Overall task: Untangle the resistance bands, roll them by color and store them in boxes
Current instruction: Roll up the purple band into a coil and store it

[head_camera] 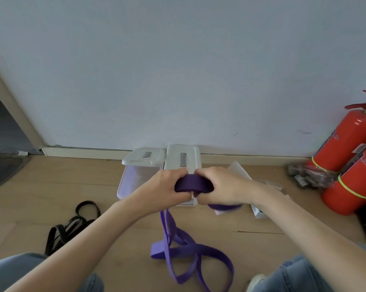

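1. The wooden floor (41,207) carries everything; a person sits or crouches on it facing the wall (177,60), knees in jeans at the lower corners of the view.

2. Two red fire extinguishers (346,157) lean at the right, well apart from the work.

3. Two clear plastic boxes stand side by side by the skirting. The left box (133,182) is open with its lid tipped back and looks empty, though its floor is partly hidden. The right box (183,159) shows its lid from above; whether it is latched I cannot tell.

4. The purple band (193,256) is the one in hand. Most of it lies on the floor between the knees in loose crossing loops, and one strand rises to the hands.

5. The black bands (72,226) lie in a heap on the floor at the left, untouched and not yet rolled.

6. The purple roll (193,184) sits between both hands, above the front of the boxes. The left hand (167,186) has its grip closed round one end, and the right hand (220,186) has its grip closed round the other, fingers curled under.

7. Judgement: the step is rolling the purple band, with much length left. The next move calls for turning the roll while feeding in the rising strand flat, and the crossed loops below may need shaking loose first, or the roll will take in a twist.
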`<state>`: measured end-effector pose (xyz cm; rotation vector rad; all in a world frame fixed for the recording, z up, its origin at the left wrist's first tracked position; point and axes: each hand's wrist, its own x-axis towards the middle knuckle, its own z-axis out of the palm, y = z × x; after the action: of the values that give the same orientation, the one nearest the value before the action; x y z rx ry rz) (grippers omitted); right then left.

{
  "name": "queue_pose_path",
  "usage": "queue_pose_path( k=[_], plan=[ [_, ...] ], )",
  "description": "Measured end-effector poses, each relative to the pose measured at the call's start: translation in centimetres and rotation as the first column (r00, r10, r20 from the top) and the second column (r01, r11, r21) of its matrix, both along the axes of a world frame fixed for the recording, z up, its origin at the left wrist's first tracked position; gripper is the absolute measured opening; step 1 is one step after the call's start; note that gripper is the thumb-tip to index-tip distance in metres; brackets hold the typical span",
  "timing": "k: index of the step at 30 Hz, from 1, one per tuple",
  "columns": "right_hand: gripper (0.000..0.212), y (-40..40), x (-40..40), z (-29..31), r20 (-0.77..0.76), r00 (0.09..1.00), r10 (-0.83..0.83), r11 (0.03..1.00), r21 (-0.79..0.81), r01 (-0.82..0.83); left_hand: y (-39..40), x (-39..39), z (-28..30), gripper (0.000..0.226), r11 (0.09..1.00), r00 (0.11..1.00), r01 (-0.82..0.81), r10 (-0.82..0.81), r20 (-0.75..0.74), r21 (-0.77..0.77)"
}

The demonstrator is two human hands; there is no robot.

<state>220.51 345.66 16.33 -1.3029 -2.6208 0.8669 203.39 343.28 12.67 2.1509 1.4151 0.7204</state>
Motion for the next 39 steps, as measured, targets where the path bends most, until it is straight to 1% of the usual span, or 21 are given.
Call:
queue_pose_path(
  k=[2, 4, 6, 7, 8, 9, 10, 12, 14, 15, 16, 18, 20, 22, 24, 27, 30, 33, 35, 37, 39],
  plan=[
    [0.014, -0.4, -0.4, 0.6, -0.121, 0.992, -0.039, 0.999, -0.035, 0.035, 0.0, -0.2, -0.9, 0.035, 1.0, 1.0, -0.013, 0.012, 0.024, 0.025],
    [0.015, -0.5, -0.5, 1.5, -0.43, 0.891, -0.144, 0.98, -0.186, 0.069, 0.0, -0.5, -2.1, 0.037, 0.999, 0.999, -0.044, 0.043, 0.015, 0.01],
    [0.011, -0.3, -0.2, 2.6, -0.736, 0.604, -0.306, 0.922, -0.386, -0.004, -0.2, -0.8, -3.4, 0.03, 0.996, 0.997, -0.04, 0.045, 0.068, -0.077],
    [0.009, -0.2, -0.1, 3.1, -0.809, 0.465, -0.36, 0.903, -0.428, -0.046, -0.2, -0.8, -3.9, 0.024, 0.993, 0.994, -0.041, 0.052, 0.099, -0.107],
    [0.007, -0.1, 0.2, 3.3, -0.839, 0.377, -0.393, 0.898, -0.438, -0.039, -0.1, -0.8, -3.9, 0.019, 0.992, 0.992, -0.06, 0.072, 0.101, -0.112],
    [0.007, 0.3, 0.5, 3.3, -0.845, 0.351, -0.405, 0.904, -0.427, 0.014, 0.1, -0.9, -3.3, 0.016, 0.991, 0.992, -0.085, 0.094, 0.089, -0.099],
    [0.011, 0.5, 0.9, 3.3, -0.833, 0.382, -0.4, 0.914, -0.393, 0.099, 0.5, -1.1, -2.3, 0.015, 0.99, 0.984, -0.111, 0.123, 0.127, -0.092],
    [0.017, 1.1, 1.9, 3.2, -0.752, 0.556, -0.355, 0.934, -0.26, 0.245, 0.8, -2.4, 1.2, 0.021, 0.975, 0.873, -0.178, 0.218, 0.436, -0.13],
    [0.011, 1.5, 3.0, 3.3, -0.606, 0.748, -0.269, 0.963, -0.155, 0.221, 0.7, -4.4, 5.2, 0.02, 0.983, 0.656, -0.171, 0.163, 0.737, -0.065],
    [0.006, 1.5, 3.4, 3.3, -0.553, 0.805, -0.214, 0.975, -0.165, 0.146, 0.4, -5.1, 6.7, 0.016, 0.989, 0.664, -0.15, 0.093, 0.742, 0.011],
    [0.005, 1.4, 3.5, 3.1, -0.528, 0.831, -0.177, 0.975, -0.21, 0.074, 0.3, -5.4, 7.3, 0.014, 0.99, 0.738, -0.131, 0.061, 0.672, 0.055],
    [0.024, 1.5, 3.4, 2.5, -0.461, 0.872, -0.164, 0.952, -0.305, 0.018, 0.2, -4.5, 6.5, 0.018, 0.99, 0.923, -0.136, 0.118, 0.365, 0.024],
    [0.064, 1.7, 3.0, 1.8, -0.335, 0.926, -0.176, 0.946, -0.317, 0.065, -0.1, -2.7, 4.4, 0.016, 0.993, 0.991, -0.093, 0.099, 0.085, -0.072],
    [0.085, 1.6, 2.4, 1.2, -0.293, 0.943, -0.16, 0.945, -0.321, 0.061, -0.4, -1.1, 2.8, 0.017, 0.995, 0.998, -0.031, 0.026, -0.051, -0.091],
    [0.071, 1.0, 1.5, 0.3, -0.211, 0.976, -0.063, 0.961, -0.275, 0.002, -0.2, -0.5, 2.1, 0.019, 0.998, 0.997, 0.014, -0.018, -0.078, -0.061],
    [0.026, -0.1, -0.2, -1.5, -0.058, 0.997, 0.044, 0.991, -0.121, -0.05, -0.1, -0.6, 1.6, 0.022, 0.997, 0.999, 0.032, -0.035, -0.037, -0.069],
    [0.025, -0.5, -0.7, -1.7, -0.2, 0.978, -0.051, 0.998, -0.053, 0.041, -0.1, -1.1, -0.1, 0.029, 0.996, 0.999, 0.019, -0.021, -0.028, -0.089],
    [0.013, -0.9, -0.5, -0.2, -0.457, 0.872, -0.177, 0.966, -0.251, 0.064, -0.4, -0.7, -2.5, 0.014, 0.972, 0.996, 0.004, 0.016, 0.083, -0.233],
    [0.01, -0.9, -0.3, 0.6, -0.684, 0.645, -0.34, 0.881, -0.472, -0.036, -0.6, -0.6, -4.0, 0.012, 0.948, 0.997, -0.001, 0.025, 0.071, -0.319],
    [0.014, -0.3, 0.2, 1.6, -0.8, 0.386, -0.459, 0.834, -0.537, -0.123, -0.7, -0.6, -4.4, 0.012, 0.926, 1.0, 0.009, 0.0, 0.024, -0.378],
    [0.022, 0.4, 1.2, 2.6, -0.828, 0.282, -0.484, 0.844, -0.527, -0.1, -0.5, -1.2, -3.1, 0.011, 0.931, 0.995, 0.029, 0.007, 0.097, -0.363]
  ],
)
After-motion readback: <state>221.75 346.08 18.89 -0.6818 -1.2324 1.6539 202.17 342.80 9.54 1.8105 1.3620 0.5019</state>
